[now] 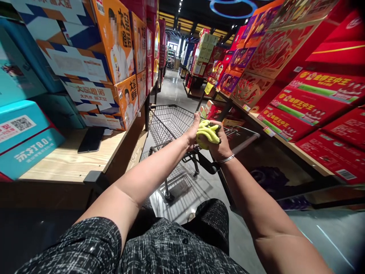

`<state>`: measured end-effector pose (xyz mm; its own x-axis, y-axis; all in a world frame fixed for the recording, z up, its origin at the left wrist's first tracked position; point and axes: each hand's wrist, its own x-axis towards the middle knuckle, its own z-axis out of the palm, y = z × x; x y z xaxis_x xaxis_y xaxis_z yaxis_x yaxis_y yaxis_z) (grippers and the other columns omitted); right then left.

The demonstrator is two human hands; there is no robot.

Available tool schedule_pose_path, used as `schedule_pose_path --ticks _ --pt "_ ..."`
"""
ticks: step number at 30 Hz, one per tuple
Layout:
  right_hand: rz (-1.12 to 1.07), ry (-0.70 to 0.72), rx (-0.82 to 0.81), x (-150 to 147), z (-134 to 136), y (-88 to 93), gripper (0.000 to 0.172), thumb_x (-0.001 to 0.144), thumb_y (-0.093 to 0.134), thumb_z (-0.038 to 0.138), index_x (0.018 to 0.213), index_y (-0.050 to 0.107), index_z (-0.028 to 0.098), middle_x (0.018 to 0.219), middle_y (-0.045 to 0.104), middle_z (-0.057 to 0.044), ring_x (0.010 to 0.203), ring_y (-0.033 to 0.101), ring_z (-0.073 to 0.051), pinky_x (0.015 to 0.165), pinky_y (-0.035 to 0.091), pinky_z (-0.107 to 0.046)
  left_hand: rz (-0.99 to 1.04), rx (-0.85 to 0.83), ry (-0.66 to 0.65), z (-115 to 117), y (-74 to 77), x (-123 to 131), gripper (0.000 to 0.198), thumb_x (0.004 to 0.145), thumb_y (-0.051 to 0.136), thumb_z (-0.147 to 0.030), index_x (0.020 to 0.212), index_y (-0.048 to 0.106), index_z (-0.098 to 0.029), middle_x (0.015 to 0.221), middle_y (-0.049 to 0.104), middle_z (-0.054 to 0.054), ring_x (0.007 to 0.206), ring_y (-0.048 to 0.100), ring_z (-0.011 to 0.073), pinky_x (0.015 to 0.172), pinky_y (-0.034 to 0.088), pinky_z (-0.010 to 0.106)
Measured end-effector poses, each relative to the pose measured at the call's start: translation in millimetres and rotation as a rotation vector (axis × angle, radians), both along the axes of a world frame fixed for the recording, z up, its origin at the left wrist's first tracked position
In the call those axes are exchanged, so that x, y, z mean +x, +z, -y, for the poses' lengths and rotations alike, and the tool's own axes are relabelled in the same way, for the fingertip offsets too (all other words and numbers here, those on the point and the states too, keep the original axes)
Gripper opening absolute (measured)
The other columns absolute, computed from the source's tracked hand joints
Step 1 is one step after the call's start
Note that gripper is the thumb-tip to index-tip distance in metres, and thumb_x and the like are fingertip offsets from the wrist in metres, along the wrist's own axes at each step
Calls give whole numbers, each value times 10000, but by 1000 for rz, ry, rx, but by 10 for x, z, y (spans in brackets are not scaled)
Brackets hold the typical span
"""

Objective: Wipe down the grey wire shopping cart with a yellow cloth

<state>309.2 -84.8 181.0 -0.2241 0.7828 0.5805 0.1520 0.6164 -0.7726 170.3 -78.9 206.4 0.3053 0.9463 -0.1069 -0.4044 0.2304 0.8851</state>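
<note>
In front of me, above the shopping cart (167, 123), both my hands hold a bright yellow, bunched-up cloth (207, 137) with folds and a few dark spots at its edge. My left hand (193, 131) presses it from the left, thumb pointing up; its other fingers are mostly hidden behind the cloth. Wrapped round the right side is my right hand (223, 144), with a thin bracelet (225, 159) at the wrist. The cart is a dark wire one, standing in the aisle just beyond my knees.
On the left wooden shelf (71, 163), a black phone (91, 140) lies by stacked orange drink boxes (125, 95) and a turquoise box (31, 140). Red gift boxes (296, 104) fill the right shelf. A grey shiny floor (171, 85) runs down the aisle between them.
</note>
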Motion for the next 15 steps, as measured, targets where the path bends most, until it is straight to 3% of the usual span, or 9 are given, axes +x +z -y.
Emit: schedule_pose_path --ticks 2,4,5,7,9,10,12,15 --pt "9 -31 31 21 -58 50 575 770 793 508 1256 541 333 1181 647 -14 954 662 -182 835 580 -342 -216 38 334 71 -125 -26 707 992 252 -771 1076 622 -175 1013 722 98 983 694 215 868 547 320" --pt "153 -70 114 61 -175 109 521 790 777 480 1244 583 311 1188 647 -34 1012 653 -203 900 561 -372 -506 187 524 228 -288 -52 552 1029 339 -656 1051 613 -177 1044 712 109 1035 663 240 927 510 367" --pt "257 -79 167 81 -253 134 494 787 777 456 1226 615 297 1196 645 -46 1052 643 -217 939 545 -386 -653 343 498 329 -371 -60 468 1027 409 -592 978 624 -179 994 713 105 1026 655 252 940 493 387" --pt "530 -16 211 97 -428 164 430 773 768 385 1176 675 269 1178 655 -62 1088 631 -230 976 520 -384 -863 807 308 534 -513 -55 359 1000 514 -497 882 655 -189 941 716 82 1036 641 256 1000 441 411" --pt "854 130 141 74 -599 160 367 762 731 315 1123 719 251 1119 680 -59 1037 646 -216 936 523 -342 -965 1214 72 689 -603 -28 345 971 582 -513 1046 696 -196 1059 730 77 1086 633 255 1052 398 417" --pt "1010 195 82 53 -678 151 351 755 713 294 1102 733 249 1093 693 -52 989 657 -203 895 527 -315 -1014 1336 1 734 -625 -10 412 964 596 -545 1152 687 -191 1115 727 86 1099 632 260 1058 390 419" --pt "1260 223 -10 24 -832 135 329 733 702 283 1057 751 253 1062 716 -35 912 667 -183 821 523 -276 -1114 1431 -55 767 -634 20 599 947 591 -639 1301 638 -157 1153 722 113 1088 638 275 1029 399 421" --pt "1500 29 -69 116 -1095 145 326 661 735 268 984 777 273 957 748 -24 819 669 -192 756 517 -286 -1176 1414 -56 746 -603 21 699 937 541 -720 1317 640 -141 1074 739 106 1032 655 274 965 411 405"
